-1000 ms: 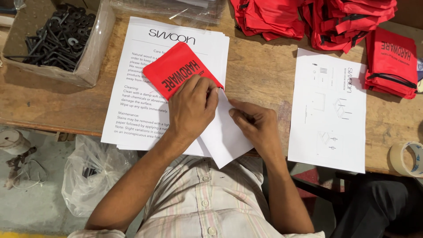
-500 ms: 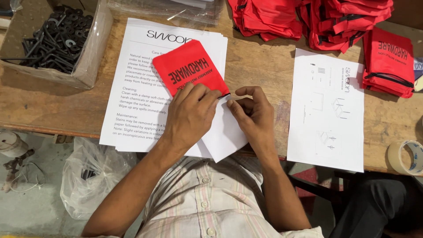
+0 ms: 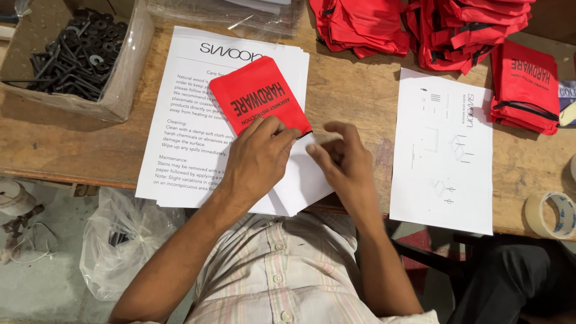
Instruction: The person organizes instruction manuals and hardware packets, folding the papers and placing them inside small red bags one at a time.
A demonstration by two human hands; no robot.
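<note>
Clearly the left hand (image 3: 259, 157) presses flat on the red pouch (image 3: 259, 101) to pin it atop the printed sheets (image 3: 180, 120) on the desk (image 3: 354, 96) — while the right hand (image 3: 342, 161), fingers loosely curled, works folded white paper (image 3: 303, 183) at the pouch's mouth.

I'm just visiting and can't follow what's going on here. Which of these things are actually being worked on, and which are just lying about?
In hand:
- left hand on the red pouch
- right hand at the folded white paper
- stack of printed sheets underneath

Lying about:
- diagram sheet
- heaps of red pouches
- box of black metal parts
- tape roll
- plastic bag
</note>
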